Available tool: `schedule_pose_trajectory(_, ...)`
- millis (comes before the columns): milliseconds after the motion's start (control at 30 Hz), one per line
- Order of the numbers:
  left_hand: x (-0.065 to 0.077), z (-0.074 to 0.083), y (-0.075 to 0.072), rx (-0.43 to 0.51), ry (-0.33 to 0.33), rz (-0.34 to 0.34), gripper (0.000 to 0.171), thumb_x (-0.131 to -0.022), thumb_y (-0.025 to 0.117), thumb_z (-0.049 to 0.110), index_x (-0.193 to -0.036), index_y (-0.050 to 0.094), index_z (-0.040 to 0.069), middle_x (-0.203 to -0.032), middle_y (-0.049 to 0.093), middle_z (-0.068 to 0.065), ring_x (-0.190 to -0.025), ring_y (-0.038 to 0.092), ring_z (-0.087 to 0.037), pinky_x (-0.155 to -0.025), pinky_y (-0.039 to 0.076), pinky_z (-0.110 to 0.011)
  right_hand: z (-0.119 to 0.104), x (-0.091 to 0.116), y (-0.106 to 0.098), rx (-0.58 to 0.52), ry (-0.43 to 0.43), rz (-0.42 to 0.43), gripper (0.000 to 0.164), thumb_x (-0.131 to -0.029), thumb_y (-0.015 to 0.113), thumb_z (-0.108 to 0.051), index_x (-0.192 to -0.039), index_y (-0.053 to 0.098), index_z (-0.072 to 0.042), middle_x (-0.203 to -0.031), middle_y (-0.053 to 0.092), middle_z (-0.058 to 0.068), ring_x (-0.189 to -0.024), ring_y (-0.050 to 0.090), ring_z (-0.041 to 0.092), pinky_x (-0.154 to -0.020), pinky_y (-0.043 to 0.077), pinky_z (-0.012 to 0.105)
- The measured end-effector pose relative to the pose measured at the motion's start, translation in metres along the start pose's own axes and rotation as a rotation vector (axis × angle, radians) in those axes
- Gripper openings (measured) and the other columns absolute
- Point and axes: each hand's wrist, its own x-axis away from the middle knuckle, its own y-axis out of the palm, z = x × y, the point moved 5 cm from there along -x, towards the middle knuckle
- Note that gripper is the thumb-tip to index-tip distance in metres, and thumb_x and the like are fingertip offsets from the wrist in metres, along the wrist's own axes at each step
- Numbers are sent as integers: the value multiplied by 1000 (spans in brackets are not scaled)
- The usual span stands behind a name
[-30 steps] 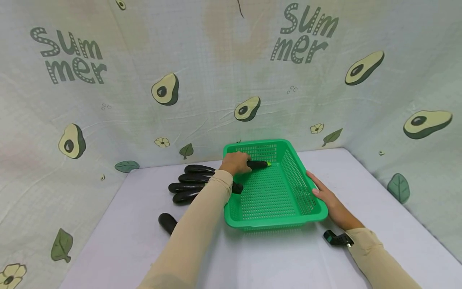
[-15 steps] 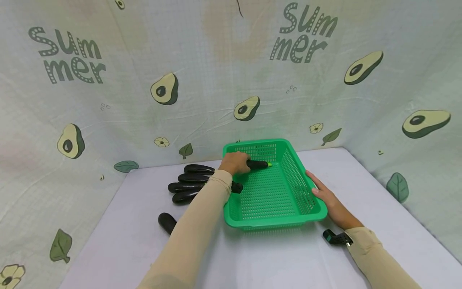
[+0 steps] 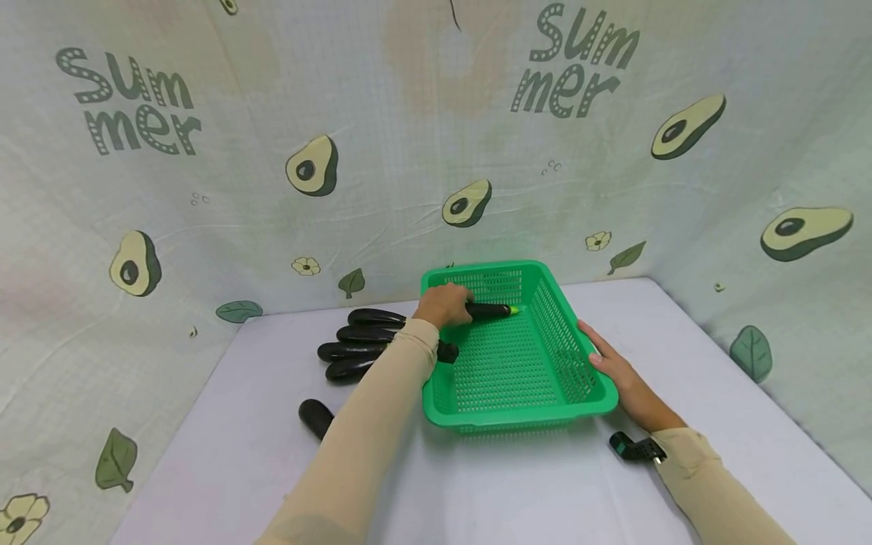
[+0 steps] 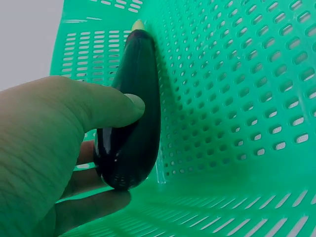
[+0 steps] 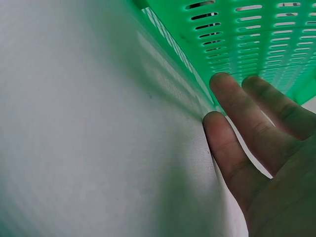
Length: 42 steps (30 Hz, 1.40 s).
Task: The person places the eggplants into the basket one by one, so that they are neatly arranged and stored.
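Observation:
My left hand (image 3: 444, 306) reaches into the green plastic basket (image 3: 524, 415) at its far left. It grips a dark purple eggplant (image 3: 489, 311), whose pale green stem end points right. Seen from the left wrist, the thumb lies on top of the eggplant (image 4: 134, 94) and the fingers pass beneath its blunt end, close to the slotted wall. On the basket's right side, my right hand (image 3: 627, 386) rests its fingers along the outer wall, thumb at the rim. Three nearly straight fingers (image 5: 252, 116) show against that wall in the right wrist view.
Several more eggplants (image 3: 350, 352) lie in a row left of the basket, partly behind the left forearm. A single eggplant (image 3: 315, 418) lies nearer, also partly covered. Behind the white-covered table (image 3: 497, 484) hangs a printed cloth (image 3: 381, 136).
The held eggplant has shifted slightly right in the basket, so more of its stem end shows. Both hands and the basket stay nearly where they were.

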Motion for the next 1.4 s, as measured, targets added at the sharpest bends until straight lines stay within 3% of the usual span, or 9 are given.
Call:
schedule_pose_trajectory(133, 0, 0, 0, 22, -4, 3, 44, -94, 70, 32, -137, 64, 27, -132, 63, 0, -110, 63, -21, -88, 53, -41, 2, 0, 0, -7, -6, 0, 59, -109, 34, -29, -163, 12, -26, -167, 2, 9, -148, 2, 36, -114, 5, 60)
schedule_pose_trajectory(333, -1, 0, -1, 36, -3, 10, 44, -94, 70, 30, -137, 64, 25, -133, 63, -1, -111, 63, -21, -88, 53, -42, 2, -1, -1, 19, -2, 1, 58, -109, 33, -30, -163, 12, -27, -167, 2, 9, -148, 4, 38, -114, 14, 39)
schedule_pose_trajectory(500, -2, 0, -2, 34, 1, 10, 45, -93, 71, 30, -138, 63, 25, -133, 63, 0, -112, 62, -21, -89, 53, -42, 0, 0, -2, 19, -11, 3, 57, -109, 33, -30, -163, 12, -28, -167, 2, 8, -149, 4, 35, -114, 14, 38)
schedule_pose_trajectory(700, -4, 1, -2, 38, -1, -3, 44, -93, 71, 28, -137, 64, 27, -133, 63, 1, -113, 61, -20, -90, 52, -41, 1, 1, -3, 14, -21, 8, 57, -109, 33, -29, -163, 14, -28, -167, 4, 7, -149, 5, 31, -106, 17, 19)
schedule_pose_trajectory(767, -4, 1, -1, 33, 3, -9, 45, -93, 70, 26, -137, 63, 27, -133, 62, 1, -114, 61, -20, -90, 52, -42, 2, 1, -3, 15, -20, 8, 57, -109, 33, -29, -163, 13, -28, -167, 3, 7, -149, 4, 32, -108, 16, 23)
schedule_pose_trajectory(1033, -2, 2, 2, -26, -5, -57, 49, -92, 71, 28, -140, 61, 29, -137, 60, 1, -118, 60, -23, -90, 52, -43, 2, 0, -2, -1, -17, 3, 58, -109, 34, -27, -163, 13, -24, -167, 2, 9, -150, -1, 32, -115, 3, 54)
schedule_pose_trajectory(1400, -1, 3, 0, -25, -6, -62, 47, -93, 71, 31, -139, 62, 29, -136, 61, 2, -116, 61, -22, -88, 53, -43, 3, -1, -3, -12, -21, 3, 58, -109, 34, -27, -163, 13, -24, -167, 2, 10, -149, -1, 34, -114, 1, 61)
